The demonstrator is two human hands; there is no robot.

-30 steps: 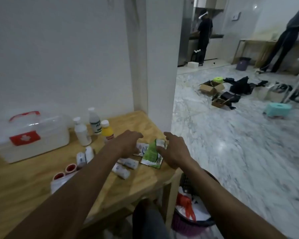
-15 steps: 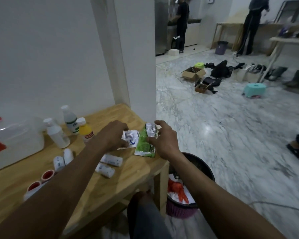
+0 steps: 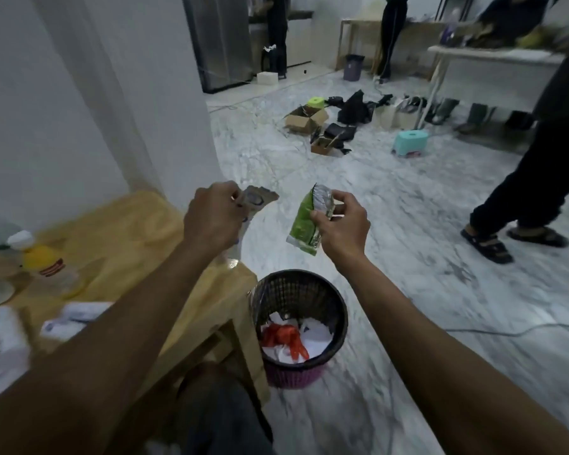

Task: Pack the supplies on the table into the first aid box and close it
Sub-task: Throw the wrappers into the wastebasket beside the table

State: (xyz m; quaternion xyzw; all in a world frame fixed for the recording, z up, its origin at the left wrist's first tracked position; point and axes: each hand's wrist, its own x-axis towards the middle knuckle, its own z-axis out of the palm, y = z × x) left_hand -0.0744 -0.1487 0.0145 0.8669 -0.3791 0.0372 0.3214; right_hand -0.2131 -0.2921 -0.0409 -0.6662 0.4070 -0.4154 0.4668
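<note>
Supplies leave the tabletop (image 3: 119,224): a green foil sachet (image 3: 304,221), lying flat a second ago, now hangs in the air pinched by the fingers (image 3: 319,216) of the right hand (image 3: 340,229), above a woven wastebasket (image 3: 301,323). The left hand (image 3: 212,221) has likewise lifted a crinkled white-and-blue packet (image 3: 255,201), fingers curled round it. Two items are up, none packed; the first aid box has slipped out of view to the left. A yellow plastic bottle (image 3: 46,267) and blurred white rolls (image 3: 79,318) remain on the pale wood. The sachet looks thin, glossy and limp.
</note>
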